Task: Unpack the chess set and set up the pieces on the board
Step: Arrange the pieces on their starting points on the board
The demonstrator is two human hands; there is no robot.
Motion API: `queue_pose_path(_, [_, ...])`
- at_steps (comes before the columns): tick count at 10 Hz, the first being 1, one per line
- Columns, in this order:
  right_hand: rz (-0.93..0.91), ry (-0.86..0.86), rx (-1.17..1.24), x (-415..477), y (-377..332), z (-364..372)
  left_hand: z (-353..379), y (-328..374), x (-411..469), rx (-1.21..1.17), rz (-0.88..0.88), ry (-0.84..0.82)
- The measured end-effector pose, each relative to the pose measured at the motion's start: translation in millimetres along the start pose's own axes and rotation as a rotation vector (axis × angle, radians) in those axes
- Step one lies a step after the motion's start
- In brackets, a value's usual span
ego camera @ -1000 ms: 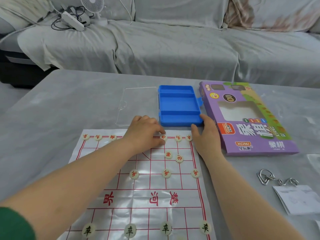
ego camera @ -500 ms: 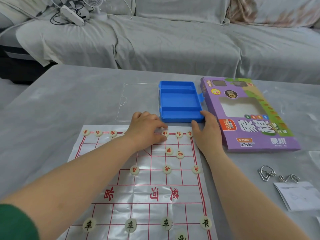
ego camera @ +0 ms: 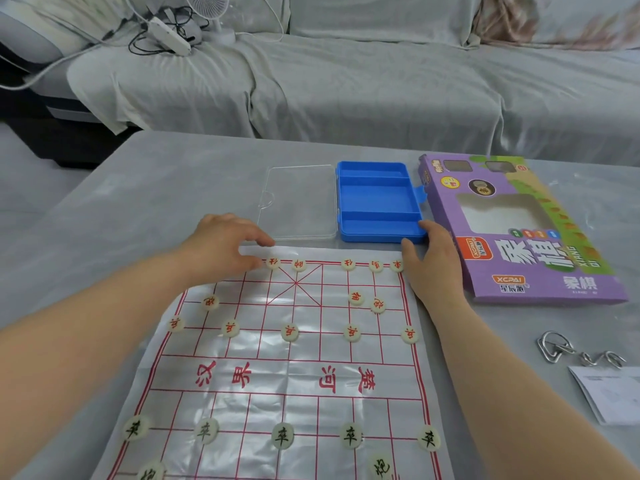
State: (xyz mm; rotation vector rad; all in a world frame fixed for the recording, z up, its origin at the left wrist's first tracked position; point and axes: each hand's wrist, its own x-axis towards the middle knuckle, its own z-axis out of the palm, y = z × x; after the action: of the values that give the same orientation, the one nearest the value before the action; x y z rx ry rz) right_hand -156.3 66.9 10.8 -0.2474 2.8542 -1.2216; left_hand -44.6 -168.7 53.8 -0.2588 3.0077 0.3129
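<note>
Head view: the left hand point(ego camera: 225, 244), grip apart, has its thumb just beside a red piece point(ego camera: 272, 262) on the board's point(ego camera: 294, 375) far row. The right hand point(ego camera: 433, 268), grip flat and apart, lies at the board's right edge. Nudge pieces gently onto intersections, since the glossy sheet probably slips.

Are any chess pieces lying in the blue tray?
No, all three compartments of the blue tray show only bare blue plastic.

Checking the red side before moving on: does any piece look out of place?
Yes. One stray red piece sits beside the right cannon, mirrored by nothing on the left, and the back row shows a gap.
</note>
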Motion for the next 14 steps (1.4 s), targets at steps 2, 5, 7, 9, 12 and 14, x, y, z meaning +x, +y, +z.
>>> queue_pose_path(2, [0.003,0.0,-0.005,0.2,-0.6,0.7,13.7,19.0,7.0,0.102,0.085,-0.005])
queue_pose_path(5, [-0.011,0.008,-0.014,0.4,0.7,1.1,24.6,31.3,17.9,0.129,0.117,0.011])
queue_pose_path(7, [-0.017,0.009,-0.022,0.3,0.0,1.3,23.8,30.5,18.7,0.158,0.112,0.013])
queue_pose_path(9, [-0.014,0.01,-0.02,0.3,0.2,1.5,20.1,27.8,17.8,0.159,0.082,-0.027])
queue_pose_path(12, [0.003,0.017,0.019,2.6,2.2,0.8,22.3,59.2,16.7,0.066,0.072,0.006])
queue_pose_path(14, [0.014,0.016,0.027,3.2,2.2,0.9,39.7,90.2,25.1,0.017,0.104,0.016])
